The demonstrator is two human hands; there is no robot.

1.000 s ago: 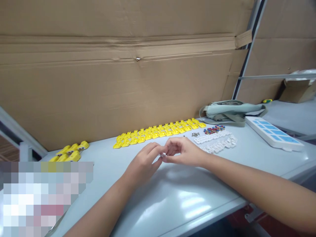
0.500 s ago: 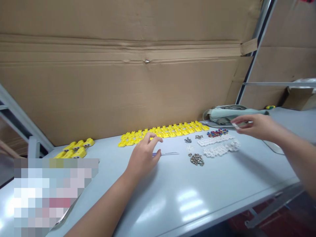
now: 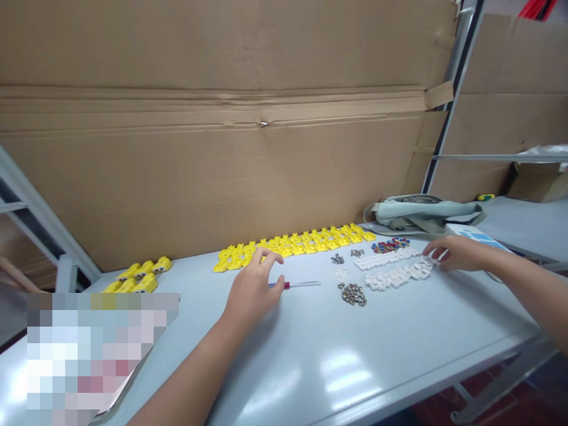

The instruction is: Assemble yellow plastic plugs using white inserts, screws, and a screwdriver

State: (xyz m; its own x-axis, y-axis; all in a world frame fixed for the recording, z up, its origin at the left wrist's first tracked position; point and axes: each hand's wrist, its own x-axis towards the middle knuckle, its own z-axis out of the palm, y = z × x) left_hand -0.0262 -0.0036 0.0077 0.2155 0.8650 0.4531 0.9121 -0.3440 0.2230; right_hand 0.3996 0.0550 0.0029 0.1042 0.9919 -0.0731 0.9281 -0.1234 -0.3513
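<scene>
Left hand (image 3: 254, 290) rests palm-down on the bench (image 3: 310, 367), forearm running in from bottom left; fingers (image 3: 270, 258) loosely curled and spread, holding nothing, thumb tip at the handle end of a small screwdriver (image 3: 295, 284) that lies flat w/ shaft pointing right. Right hand (image 3: 452, 253) is stretched out to the far right, palm down, fingers slightly spread, tips touching the right end of the white clip rows (image 3: 397, 267); can't tell if anything's pinched.

Vs 0.5 s ago: right hand was up in the air by the grey bag (image 3: 417, 214) w/ a small white piece between fingertips; now it's down on the bench at the clips. Left hand barely shifted, same spot by the screwdriver.

Room: yellow parts row (image 3: 293, 244) sits along the cardboard wall (image 3: 213, 136) at the back edge; nut pile (image 3: 353, 293), screws (image 3: 338, 258) and coloured bits (image 3: 390, 244) lie btw the hands. More yellow parts (image 3: 135, 276) far left. Near half of the bench, up to the front edge, is bare.
</scene>
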